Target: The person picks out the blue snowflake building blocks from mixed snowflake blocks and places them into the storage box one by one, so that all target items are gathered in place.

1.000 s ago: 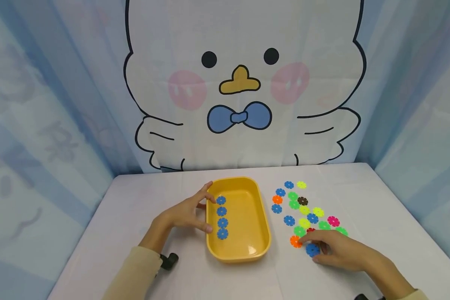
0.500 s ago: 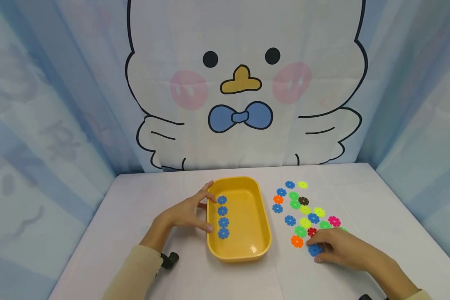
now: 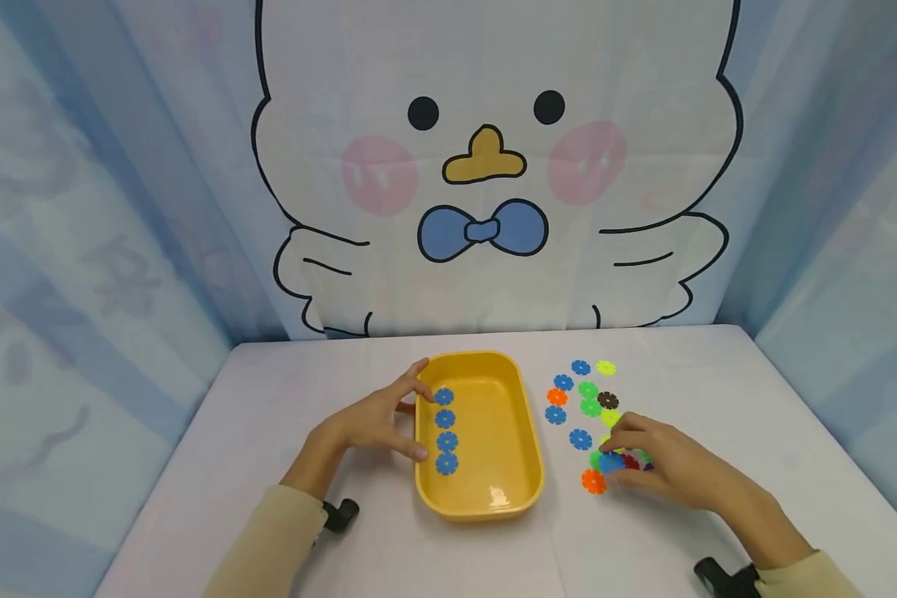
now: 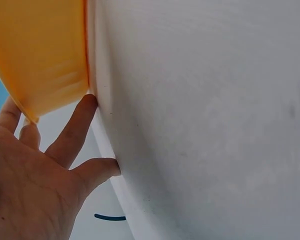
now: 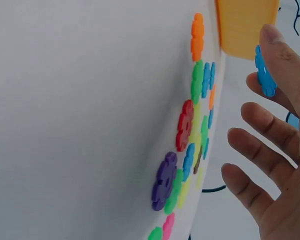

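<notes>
A shallow yellow tray [image 3: 486, 498] stands on the white table, with several blue snowflake discs [image 3: 446, 441] in a column along its left side. My left hand [image 3: 377, 419] holds the tray's left rim, the index finger hooked over it and the thumb lying at the edge. In the left wrist view, another finger of the left hand [image 4: 35, 175] reaches the tray's outer wall [image 4: 40, 55]. Above the scattered discs, my right hand [image 3: 669, 465] pinches a blue snowflake disc [image 5: 265, 72] between thumb and index finger; its other fingers are spread apart.
Loose snowflake discs lie right of the tray, including orange [image 3: 594, 482], green [image 3: 590, 407], brown [image 3: 608, 400] and blue [image 3: 580, 438] ones. The right hand covers part of them in the head view. A purple disc [image 5: 164, 181] and a red disc [image 5: 185, 125] show in the right wrist view.
The right hand has lifted the blue disc from the near side of the scattered discs and moved slightly away from the body and left. The left hand stays on the tray.
</notes>
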Available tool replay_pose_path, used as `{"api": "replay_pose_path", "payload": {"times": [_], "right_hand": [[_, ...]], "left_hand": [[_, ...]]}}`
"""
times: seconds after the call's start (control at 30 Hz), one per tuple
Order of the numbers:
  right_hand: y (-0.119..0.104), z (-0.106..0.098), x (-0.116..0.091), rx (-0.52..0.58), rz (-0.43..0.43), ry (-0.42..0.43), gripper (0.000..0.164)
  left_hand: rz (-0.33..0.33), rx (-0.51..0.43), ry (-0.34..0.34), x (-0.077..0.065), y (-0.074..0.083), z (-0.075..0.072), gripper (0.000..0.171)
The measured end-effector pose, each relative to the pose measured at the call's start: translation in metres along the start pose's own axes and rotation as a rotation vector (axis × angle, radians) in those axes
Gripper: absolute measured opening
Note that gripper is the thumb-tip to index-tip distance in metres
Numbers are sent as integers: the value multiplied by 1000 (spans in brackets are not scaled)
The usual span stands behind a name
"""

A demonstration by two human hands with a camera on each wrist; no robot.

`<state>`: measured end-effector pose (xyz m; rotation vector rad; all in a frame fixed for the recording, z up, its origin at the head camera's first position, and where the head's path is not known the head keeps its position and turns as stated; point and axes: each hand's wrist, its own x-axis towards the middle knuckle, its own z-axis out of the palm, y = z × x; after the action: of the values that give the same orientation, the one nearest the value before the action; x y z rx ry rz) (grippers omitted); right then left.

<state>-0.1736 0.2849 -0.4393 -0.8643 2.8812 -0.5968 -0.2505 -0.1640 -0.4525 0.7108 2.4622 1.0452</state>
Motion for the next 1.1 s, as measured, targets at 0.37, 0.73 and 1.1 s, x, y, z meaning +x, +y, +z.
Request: {"api": "replay_pose_path", "payload": {"times": [0.37, 0.73, 1.1], "right_hand": [[-10, -10, 37, -17, -45, 116, 34], [-17, -13, 51, 30, -60, 191, 34], [-36, -14, 81, 97, -103, 196, 36]], "left_hand": [[-16, 4, 18, -3, 2, -3, 75], [5, -1, -2, 0, 7, 0, 76], [25, -16, -10, -1, 4, 0, 75]]}}
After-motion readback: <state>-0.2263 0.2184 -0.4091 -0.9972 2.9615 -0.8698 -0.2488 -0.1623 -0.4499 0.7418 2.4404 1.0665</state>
